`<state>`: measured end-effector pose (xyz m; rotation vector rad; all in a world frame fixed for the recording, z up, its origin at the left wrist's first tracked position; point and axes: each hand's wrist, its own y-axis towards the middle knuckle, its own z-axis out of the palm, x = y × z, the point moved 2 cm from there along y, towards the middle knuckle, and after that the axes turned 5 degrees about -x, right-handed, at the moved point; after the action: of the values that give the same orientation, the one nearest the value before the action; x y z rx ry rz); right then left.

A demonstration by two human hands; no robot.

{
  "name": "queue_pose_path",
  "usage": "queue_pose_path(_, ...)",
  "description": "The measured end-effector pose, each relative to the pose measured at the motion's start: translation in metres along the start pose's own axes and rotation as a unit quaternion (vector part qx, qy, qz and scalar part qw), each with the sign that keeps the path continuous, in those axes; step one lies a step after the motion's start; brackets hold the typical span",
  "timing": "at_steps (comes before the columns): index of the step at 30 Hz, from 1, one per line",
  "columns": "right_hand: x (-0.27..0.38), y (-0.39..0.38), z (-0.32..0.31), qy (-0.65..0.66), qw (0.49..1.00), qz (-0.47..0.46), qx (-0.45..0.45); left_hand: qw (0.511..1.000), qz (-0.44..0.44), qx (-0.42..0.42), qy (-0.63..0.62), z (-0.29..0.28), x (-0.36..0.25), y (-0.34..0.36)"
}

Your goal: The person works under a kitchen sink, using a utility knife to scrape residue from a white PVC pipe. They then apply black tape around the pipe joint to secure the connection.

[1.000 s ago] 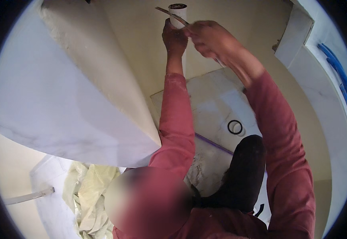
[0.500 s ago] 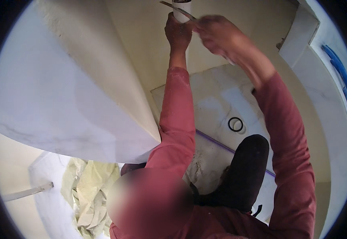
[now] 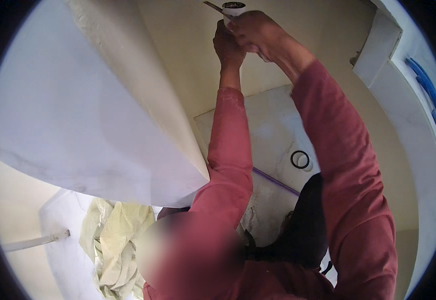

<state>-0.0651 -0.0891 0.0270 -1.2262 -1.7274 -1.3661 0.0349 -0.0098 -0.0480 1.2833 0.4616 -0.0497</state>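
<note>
Pipe [image 3: 234,10]: white, round and open at the top, it stood at the upper edge of the view, in front of the cream wall [image 3: 318,22]; its lower part was hidden behind the left hand and sleeve.
Blade [image 3: 215,8]: thin and narrow, it slanted across the pipe's left side just below the rim, its tip pointing up and to the left; whether its edge pressed on the pipe could not be told.
Blade work: good handling called for a firm hold on the pipe, an even angle to the rim, light strokes and holding fingers well below the edge; the hands' closeness looked like the main risk.
Left hand [image 3: 227,47]: curled around the pipe below the blade, its fingers partly covered by the other hand.
Right hand [image 3: 258,32]: closed on the blade's near end, knuckles up, right beside the pipe.
Arms: the left reached almost straight ahead; the right bent at the elbow and swung inward from the right.
Floor [image 3: 268,117]: marble-patterned, it bore a black ring [image 3: 292,159] and a purple strip [image 3: 275,181] near the knee [image 3: 310,210].
</note>
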Motion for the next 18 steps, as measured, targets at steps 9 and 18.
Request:
queue_pose_path(9, -0.034, -0.002, -0.020, -0.057, 0.981, -0.158, 0.094, 0.998, -0.038, 0.031, 0.037, 0.006, -0.002, -0.015)
queue_pose_path(18, 0.017, -0.066, -0.004, 0.118, 0.991, 0.062, -0.011, 0.982, -0.174, 0.070, 0.005, 0.000, -0.015, -0.009)
